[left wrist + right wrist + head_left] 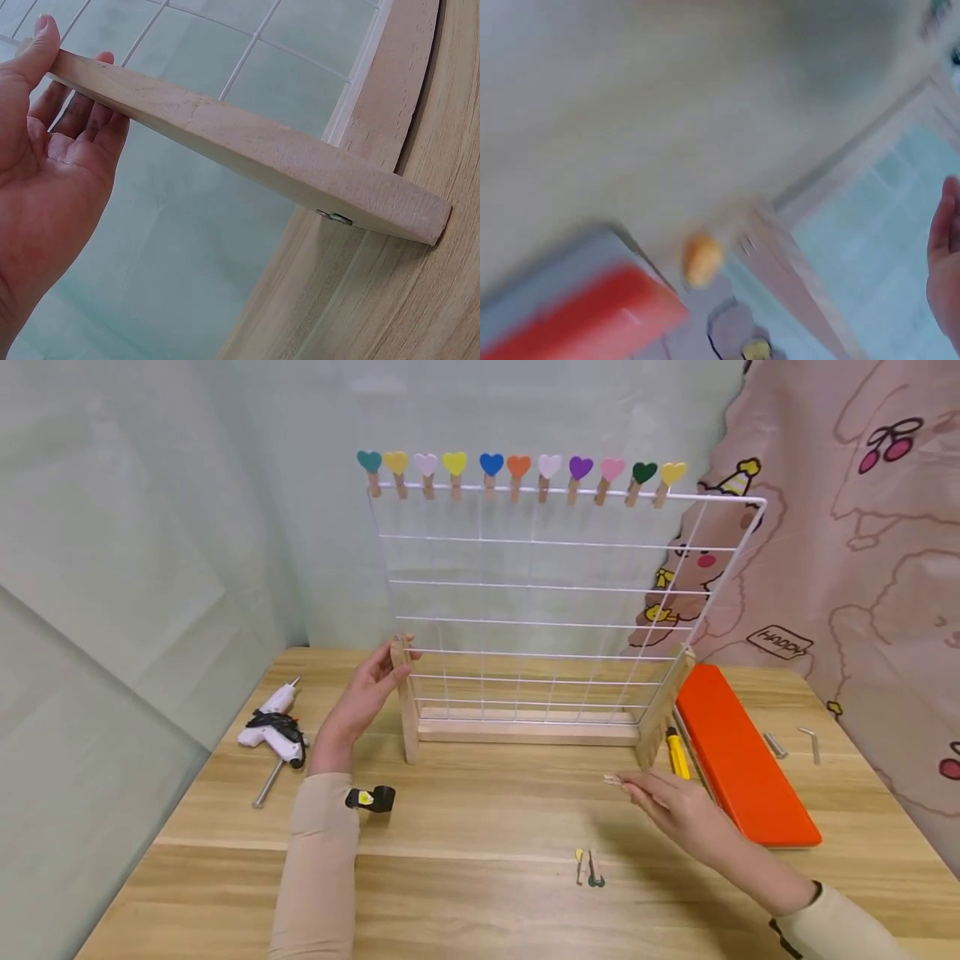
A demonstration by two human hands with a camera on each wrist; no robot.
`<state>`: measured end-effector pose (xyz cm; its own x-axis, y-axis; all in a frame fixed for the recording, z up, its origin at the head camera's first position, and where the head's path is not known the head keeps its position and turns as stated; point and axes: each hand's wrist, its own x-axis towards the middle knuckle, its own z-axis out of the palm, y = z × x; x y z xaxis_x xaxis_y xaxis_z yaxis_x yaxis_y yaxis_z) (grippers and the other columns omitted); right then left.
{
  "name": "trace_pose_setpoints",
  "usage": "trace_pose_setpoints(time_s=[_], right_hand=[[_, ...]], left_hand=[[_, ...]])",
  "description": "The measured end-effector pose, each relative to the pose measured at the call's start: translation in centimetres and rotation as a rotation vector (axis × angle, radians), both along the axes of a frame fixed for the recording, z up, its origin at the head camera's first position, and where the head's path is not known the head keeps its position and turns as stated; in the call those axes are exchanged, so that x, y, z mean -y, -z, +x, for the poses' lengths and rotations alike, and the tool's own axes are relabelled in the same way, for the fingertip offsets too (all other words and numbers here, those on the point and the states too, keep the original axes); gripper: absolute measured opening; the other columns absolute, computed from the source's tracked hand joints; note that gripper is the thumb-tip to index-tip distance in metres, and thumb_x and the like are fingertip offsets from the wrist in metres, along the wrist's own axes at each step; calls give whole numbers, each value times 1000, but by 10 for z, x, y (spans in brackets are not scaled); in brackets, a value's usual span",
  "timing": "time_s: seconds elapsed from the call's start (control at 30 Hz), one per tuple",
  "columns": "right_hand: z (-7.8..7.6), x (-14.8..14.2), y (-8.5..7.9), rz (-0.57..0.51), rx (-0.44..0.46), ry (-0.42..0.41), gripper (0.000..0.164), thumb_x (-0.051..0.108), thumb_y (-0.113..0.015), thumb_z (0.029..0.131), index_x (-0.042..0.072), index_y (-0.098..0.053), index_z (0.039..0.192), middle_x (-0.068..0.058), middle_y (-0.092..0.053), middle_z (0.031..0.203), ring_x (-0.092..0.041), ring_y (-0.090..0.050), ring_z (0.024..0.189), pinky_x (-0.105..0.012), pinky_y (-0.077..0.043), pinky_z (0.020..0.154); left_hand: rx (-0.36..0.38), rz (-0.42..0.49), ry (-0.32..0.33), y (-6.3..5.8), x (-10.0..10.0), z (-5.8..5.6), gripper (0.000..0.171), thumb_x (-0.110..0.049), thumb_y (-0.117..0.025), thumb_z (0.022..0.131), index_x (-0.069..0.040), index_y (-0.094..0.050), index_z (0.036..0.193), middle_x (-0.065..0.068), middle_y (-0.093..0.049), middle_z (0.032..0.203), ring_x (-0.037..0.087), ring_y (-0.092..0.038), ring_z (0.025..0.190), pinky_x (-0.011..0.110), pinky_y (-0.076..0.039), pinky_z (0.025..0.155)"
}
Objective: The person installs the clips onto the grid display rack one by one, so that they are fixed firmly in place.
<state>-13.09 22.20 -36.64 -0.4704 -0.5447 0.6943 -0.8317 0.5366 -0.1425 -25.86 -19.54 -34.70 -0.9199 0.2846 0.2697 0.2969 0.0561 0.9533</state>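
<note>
A white wire grid stands upright in a wooden base with wooden side posts. Several clothespins with coloured hearts are clipped along its top bar. My left hand grips the upper part of the left post, thumb on one side and fingers on the other. Above the table, before the right post, my right hand pinches a small pale clothespin. In the blurred right wrist view only part of that hand shows, without the clothespin. Loose heart clothespins lie nearer the front.
At the left lies a white glue gun with its black cord wound round it, next to a metal bolt. On the right are a yellow-handled tool, a long red box, another bolt and a hex key.
</note>
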Motion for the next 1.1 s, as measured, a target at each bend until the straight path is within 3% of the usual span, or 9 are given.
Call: trace_pose_setpoints(time_s=[0.13, 0.3, 0.4, 0.57, 0.7, 0.83, 1.0, 1.1], right_hand=[[-19, -1, -42, -58, -116, -15, 25, 24, -59, 81, 3, -68, 92, -1, -66, 79, -7, -59, 65, -12, -45, 58], [-44, -3, -113, -232, -236, 52, 19, 16, -71, 68, 4, -71, 83, -8, -68, 77, -5, -62, 73, -8, -42, 65], [-54, -5, -155, -342, -247, 124, 19, 5, -74, 64, 4, -71, 82, -11, -67, 78, 0, -61, 73, -6, -38, 60], [-71, -5, -208, -514, -171, 169, 14, -3, -66, 72, -3, -68, 85, -14, -66, 81, -2, -59, 68, -8, -39, 56], [-82, -7, -236, -529, -38, 167, 18, 0, -59, 78, -5, -65, 94, -6, -65, 86, -7, -59, 71, -13, -45, 66], [-87, -8, -256, -465, 113, 222, 24, 7, -56, 81, 3, -63, 103, 1, -61, 92, -7, -57, 79, -10, -42, 71], [-90, -5, -270, -551, 279, 230, 29, 10, -63, 76, 7, -63, 105, 7, -65, 89, -4, -58, 78, -8, -42, 70], [-91, -4, -272, -565, 291, 227, 29, 9, -66, 73, 5, -65, 101, 10, -66, 83, -4, -58, 71, -7, -42, 65]], left_hand=[[0, -2, 4, 1, 0, -1, 48, -24, -47, 89, -16, -31, 134, 18, -40, 127, 21, -36, 120, 24, -32, 92], [-5, 3, 7, 1, 0, -3, 47, -22, -46, 90, -15, -32, 134, 18, -41, 126, 22, -36, 119, 23, -33, 91], [-5, 11, 11, 1, -1, -2, 46, -22, -47, 89, -17, -33, 133, 18, -41, 126, 23, -36, 119, 24, -33, 91], [-4, 11, 12, 0, 0, 0, 48, -23, -47, 89, -14, -32, 133, 20, -40, 126, 20, -37, 119, 23, -33, 91], [-6, 10, 17, 1, -1, 1, 48, -23, -47, 89, -14, -31, 134, 20, -40, 126, 19, -37, 118, 23, -33, 91], [-5, 11, 9, 1, 0, 0, 47, -23, -47, 89, -15, -32, 133, 20, -40, 126, 18, -37, 118, 25, -32, 91], [-10, 10, 5, 2, 0, -1, 48, -22, -47, 89, -14, -31, 134, 19, -41, 126, 19, -38, 118, 24, -33, 90], [-10, 7, 6, 2, 0, -1, 48, -22, -46, 89, -13, -31, 134, 17, -42, 125, 21, -38, 118, 23, -34, 90]])
